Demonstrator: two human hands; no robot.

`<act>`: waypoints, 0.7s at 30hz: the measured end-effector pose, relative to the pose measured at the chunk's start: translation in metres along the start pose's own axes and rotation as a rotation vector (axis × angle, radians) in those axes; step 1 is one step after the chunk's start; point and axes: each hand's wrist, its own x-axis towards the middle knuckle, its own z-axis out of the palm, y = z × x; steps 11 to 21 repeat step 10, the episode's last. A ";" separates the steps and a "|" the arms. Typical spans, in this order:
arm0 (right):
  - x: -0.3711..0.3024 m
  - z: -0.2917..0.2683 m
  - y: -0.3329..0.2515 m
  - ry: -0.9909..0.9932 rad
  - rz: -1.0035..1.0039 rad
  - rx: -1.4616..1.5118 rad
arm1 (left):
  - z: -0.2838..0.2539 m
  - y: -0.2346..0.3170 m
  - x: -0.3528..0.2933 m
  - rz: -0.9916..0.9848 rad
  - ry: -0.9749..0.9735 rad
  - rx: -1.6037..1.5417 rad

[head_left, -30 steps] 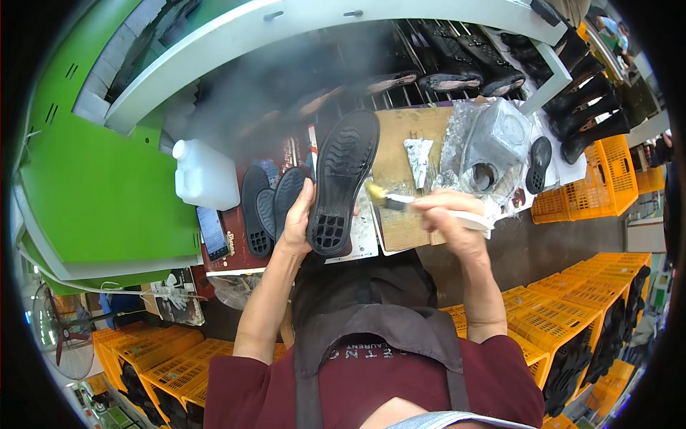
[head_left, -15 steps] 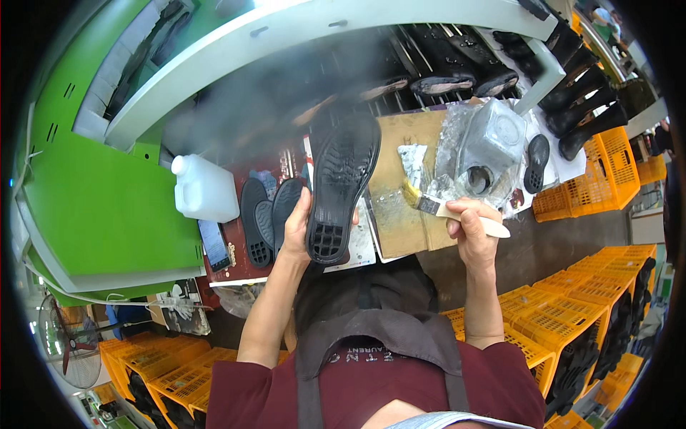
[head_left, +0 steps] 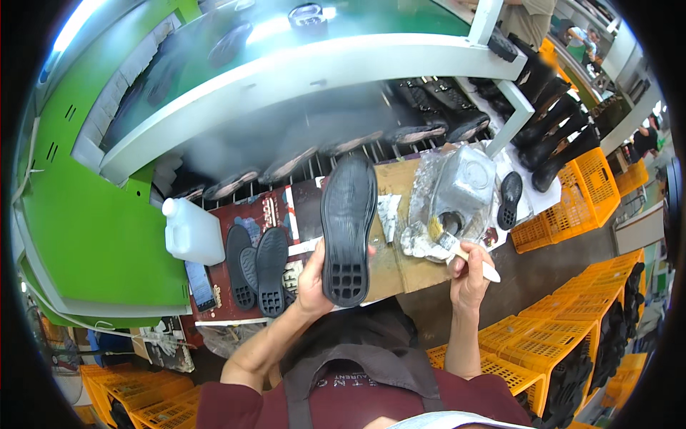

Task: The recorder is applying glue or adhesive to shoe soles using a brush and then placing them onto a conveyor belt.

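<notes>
A black shoe sole (head_left: 349,225) stands upright in my left hand (head_left: 314,280), gripped around its heel end, where a grid of square hollows shows. My right hand (head_left: 469,275) is closed on a paintbrush (head_left: 451,247) by its white handle. The brush's yellowish bristles lie at the mouth of a clear plastic container (head_left: 466,177), tipped on its side; whether they touch liquid I cannot tell. Crumpled clear plastic surrounds that container. To the left, several black soles (head_left: 271,272) rest on the dark red board (head_left: 214,312).
A white jug (head_left: 193,232) and a phone (head_left: 201,286) are at the left, beside the green machine (head_left: 93,207). Behind a white metal frame (head_left: 307,75), black boots (head_left: 421,134) lie on a rack. Orange crates (head_left: 557,322) line the floor; another sole (head_left: 509,200) lies right.
The brush has swung so its bristles now meet the plastic container's mouth area. The sole in my left hand stands straighter. The whole view has shifted, showing more of the machine at the top.
</notes>
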 end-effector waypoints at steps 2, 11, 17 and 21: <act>-0.003 -0.005 -0.004 0.043 0.008 -0.034 | 0.041 0.025 0.033 0.050 -0.084 -0.025; -0.011 0.001 -0.009 0.022 -0.057 -0.116 | 0.177 0.140 0.283 0.178 0.072 0.021; -0.011 0.001 -0.009 0.022 -0.057 -0.116 | 0.177 0.140 0.283 0.178 0.072 0.021; -0.011 0.001 -0.009 0.022 -0.057 -0.116 | 0.177 0.140 0.283 0.178 0.072 0.021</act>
